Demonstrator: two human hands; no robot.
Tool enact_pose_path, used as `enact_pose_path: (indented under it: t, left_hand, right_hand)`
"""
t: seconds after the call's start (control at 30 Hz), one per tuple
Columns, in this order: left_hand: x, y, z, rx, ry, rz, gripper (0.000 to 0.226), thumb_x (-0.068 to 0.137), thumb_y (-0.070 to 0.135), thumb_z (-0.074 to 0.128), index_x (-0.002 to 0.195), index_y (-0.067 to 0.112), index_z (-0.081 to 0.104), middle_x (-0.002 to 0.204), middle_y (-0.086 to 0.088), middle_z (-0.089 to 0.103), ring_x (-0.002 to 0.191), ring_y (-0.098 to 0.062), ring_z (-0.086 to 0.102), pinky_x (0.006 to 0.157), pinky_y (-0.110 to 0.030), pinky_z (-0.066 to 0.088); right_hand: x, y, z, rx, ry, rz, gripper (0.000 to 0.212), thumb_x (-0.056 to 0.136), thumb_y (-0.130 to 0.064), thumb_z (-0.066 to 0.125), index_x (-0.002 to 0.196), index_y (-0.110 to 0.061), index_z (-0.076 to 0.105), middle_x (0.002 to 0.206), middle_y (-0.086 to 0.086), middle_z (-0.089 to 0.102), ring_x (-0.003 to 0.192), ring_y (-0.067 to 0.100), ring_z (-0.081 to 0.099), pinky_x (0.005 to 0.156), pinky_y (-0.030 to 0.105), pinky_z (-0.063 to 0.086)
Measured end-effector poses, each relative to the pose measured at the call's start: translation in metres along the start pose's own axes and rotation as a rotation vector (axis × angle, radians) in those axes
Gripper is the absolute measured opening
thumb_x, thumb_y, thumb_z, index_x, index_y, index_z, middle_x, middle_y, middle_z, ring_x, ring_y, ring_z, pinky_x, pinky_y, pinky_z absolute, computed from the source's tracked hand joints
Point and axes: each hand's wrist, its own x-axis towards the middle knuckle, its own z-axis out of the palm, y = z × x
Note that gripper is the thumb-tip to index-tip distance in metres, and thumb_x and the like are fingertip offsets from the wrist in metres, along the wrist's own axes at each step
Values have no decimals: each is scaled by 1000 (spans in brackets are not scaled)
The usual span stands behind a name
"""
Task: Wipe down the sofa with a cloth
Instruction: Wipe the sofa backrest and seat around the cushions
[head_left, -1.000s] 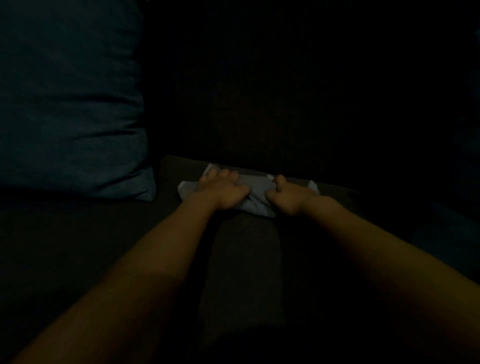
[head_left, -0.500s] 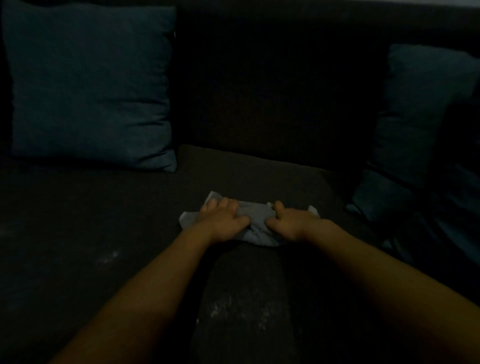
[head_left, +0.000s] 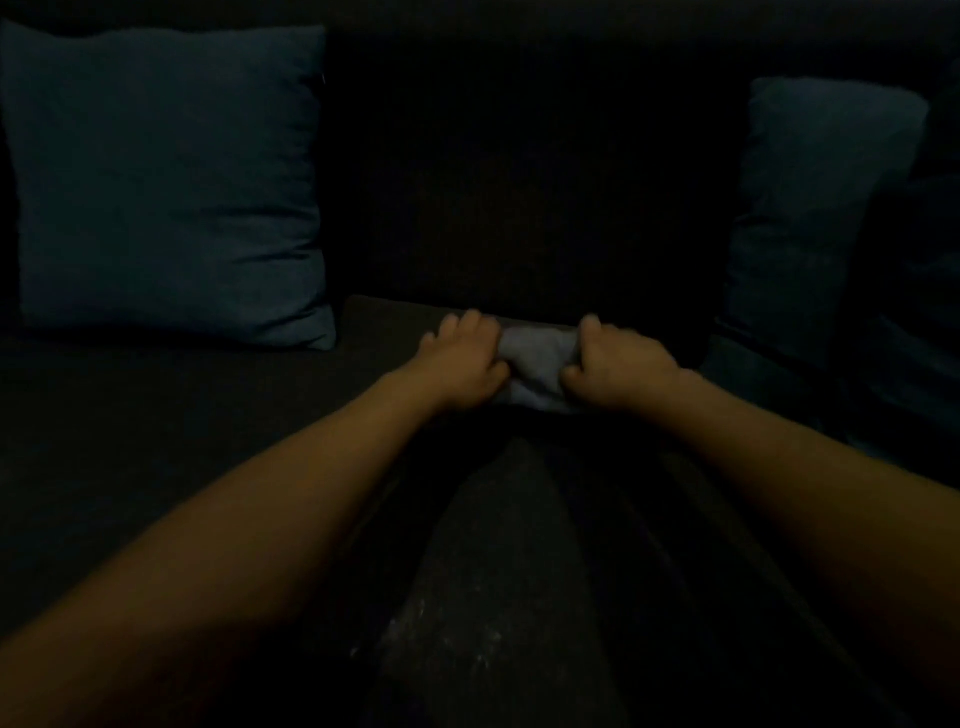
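Note:
A pale grey cloth (head_left: 540, 358) lies bunched on the dark sofa seat (head_left: 208, 415), right where the seat meets the backrest (head_left: 519, 182). My left hand (head_left: 460, 361) grips the cloth's left side with curled fingers. My right hand (head_left: 618, 364) grips its right side, thumb tucked under. Only the middle of the cloth shows between the two hands. The room is very dim.
A dark blue cushion (head_left: 166, 182) leans against the backrest at the left. Another blue cushion (head_left: 821, 208) stands at the right, with more dark fabric beside it. Pale dusty specks (head_left: 467, 639) mark the near part of the seat.
Both hands have pushed the cloth away from me, up the seat to the foot of the backrest. The cloth is more bunched between the hands.

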Motion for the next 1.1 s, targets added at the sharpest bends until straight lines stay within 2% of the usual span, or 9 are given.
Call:
enact_pose_path:
  t: [0.13,0.27,0.37,0.47,0.53,0.63,0.73,0.9,1.1]
  left_hand:
    - [87,-4,12,140,221,78,44,93,35,46,129,11,41,128,-12,42,118,-30,40,103,-42,27]
    - [167,-11,90,23,-27,57,48,99,38,34,140,14,35,144,-12,40,130,-27,39,111,-39,26]
    - [211,-21,115,-44,-16,30,44,101,38,29,139,18,37,142,-12,41,128,-32,39,110,-41,26]
    - [237,-32,121,-36,-13,58,41,100,41,31,139,26,38,142,-9,39,128,-31,38,105,-41,26]
    - [237,-34,125,-18,8,52,42,100,42,29,139,29,37,142,-7,39,128,-30,37,103,-41,26]
    - [223,-24,128,-29,22,4,45,100,40,26,141,24,37,144,-9,38,131,-32,34,107,-42,24]
    - [197,-10,126,-66,32,-11,45,100,34,32,140,14,37,143,-13,38,133,-33,30,107,-40,26]
    - [138,9,108,-114,-86,-47,49,99,36,33,142,14,33,146,-14,34,133,-29,31,107,-38,27]
    - [41,36,90,-108,-173,-44,49,98,40,33,141,18,33,146,-11,33,132,-28,31,105,-41,28]
  right_hand:
    - [77,35,-6,-160,127,64,50,92,-34,49,134,-11,34,133,12,49,120,29,49,101,47,33]
    - [152,86,58,-282,-160,158,56,98,-32,41,146,-9,25,145,17,40,129,30,43,106,43,36]
    - [203,107,79,-121,-158,148,43,92,-24,53,131,-9,49,131,14,53,119,32,52,98,41,42]
    - [240,115,85,54,-344,205,60,79,-21,65,135,-15,45,128,13,54,109,32,58,95,46,48]
    - [236,115,79,115,-356,217,60,73,-20,66,131,-19,48,124,13,56,103,32,60,90,41,51]
    - [211,114,71,-12,-218,195,45,88,-33,51,131,-18,52,131,15,53,114,30,55,86,29,42]
    - [176,107,68,-89,-251,229,53,90,-52,41,135,-24,47,138,12,48,120,29,51,98,34,41]
    - [100,81,50,-106,-417,139,57,95,-49,35,149,-34,21,158,-4,18,135,26,35,110,42,28]
    - [5,57,41,-156,-480,128,59,87,-58,38,143,-41,29,143,-4,45,128,22,43,110,49,23]
